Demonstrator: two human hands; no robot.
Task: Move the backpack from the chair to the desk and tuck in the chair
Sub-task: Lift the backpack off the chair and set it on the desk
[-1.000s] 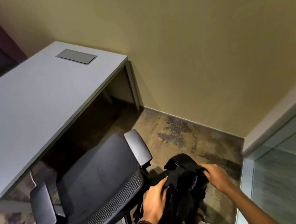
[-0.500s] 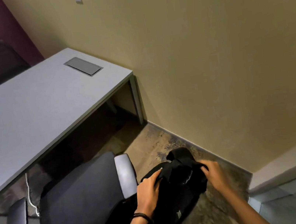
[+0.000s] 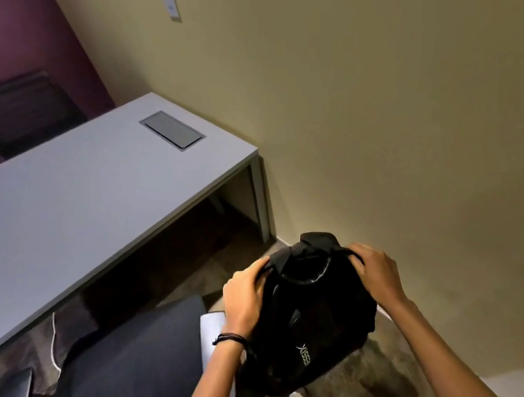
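Note:
A black backpack (image 3: 311, 324) with white lettering hangs in the air to the right of the chair, above the floor. My left hand (image 3: 246, 295) grips its upper left side, and my right hand (image 3: 376, 269) grips its upper right side. The dark office chair (image 3: 125, 381) stands at lower left with its seat bare, pulled out from the grey desk (image 3: 60, 209). Its right armrest (image 3: 212, 335) sits just left of my left wrist.
A metal cable hatch (image 3: 172, 130) is set into the desk's far right end. A beige wall (image 3: 394, 108) runs close on the right. A second dark chair (image 3: 20, 113) stands behind the desk against a purple wall. A white cable (image 3: 53, 341) hangs under the desk.
Both hands have lifted the backpack higher, from low beside the chair up to about seat height and above. The view has tilted upward toward the desk and wall.

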